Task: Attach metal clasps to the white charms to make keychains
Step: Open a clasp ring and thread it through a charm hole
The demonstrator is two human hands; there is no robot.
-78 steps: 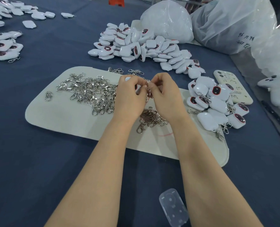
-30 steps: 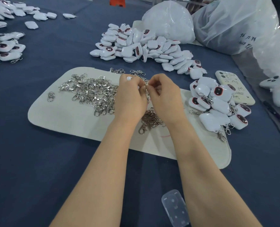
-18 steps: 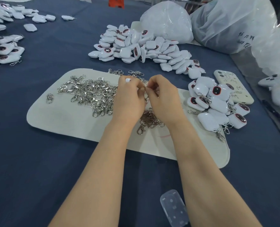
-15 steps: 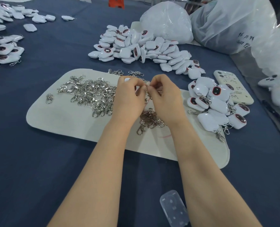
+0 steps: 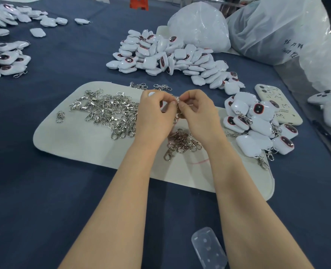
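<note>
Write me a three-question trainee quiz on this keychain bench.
1. True or false: the pile of loose clasps lies on the bare blue cloth.
2. What does the left hand grip? A: a white charm. B: a phone.
3. Fill in: the finished keychains lie at the mat's ___ end.
Key: 1 false, it lies on the white mat; 2 A; 3 right.

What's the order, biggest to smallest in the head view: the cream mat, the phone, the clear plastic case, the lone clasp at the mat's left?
1. cream mat
2. phone and clear plastic case: look alike; the case is nearer and cut off, so unranked
3. lone clasp
</note>
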